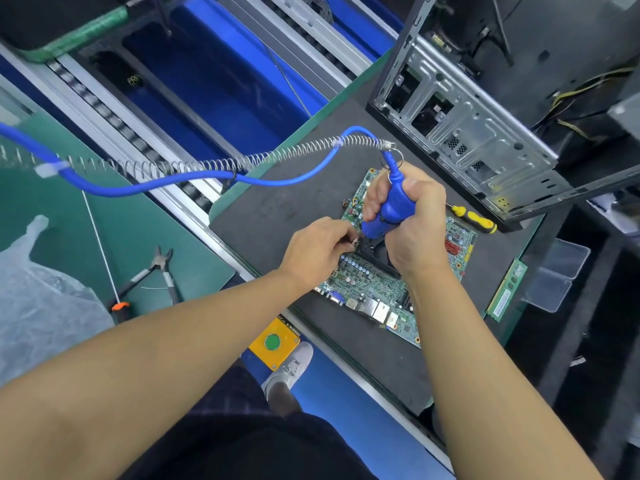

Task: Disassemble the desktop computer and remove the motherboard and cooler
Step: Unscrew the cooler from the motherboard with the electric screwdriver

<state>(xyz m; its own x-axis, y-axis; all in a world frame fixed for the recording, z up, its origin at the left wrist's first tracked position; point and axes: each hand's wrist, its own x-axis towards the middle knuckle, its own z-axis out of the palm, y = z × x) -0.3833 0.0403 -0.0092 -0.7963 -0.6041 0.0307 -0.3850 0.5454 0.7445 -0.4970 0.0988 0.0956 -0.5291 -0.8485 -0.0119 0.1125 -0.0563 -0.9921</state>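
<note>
Fingers point(343, 237) of the left hand point(317, 249) pinch a small metal piece point(355, 241) at the tip of the blue screwdriver point(388, 211), which the right hand point(412, 216) grips in a fist over the black cooler point(379, 254). Beneath lies the motherboard point(367, 287), flat on the bench point(284, 209), out of the computer case point(467, 133) beyond. It looks thin, stiff, light and fragile: best lifted by its bare edges, not by components.
</note>
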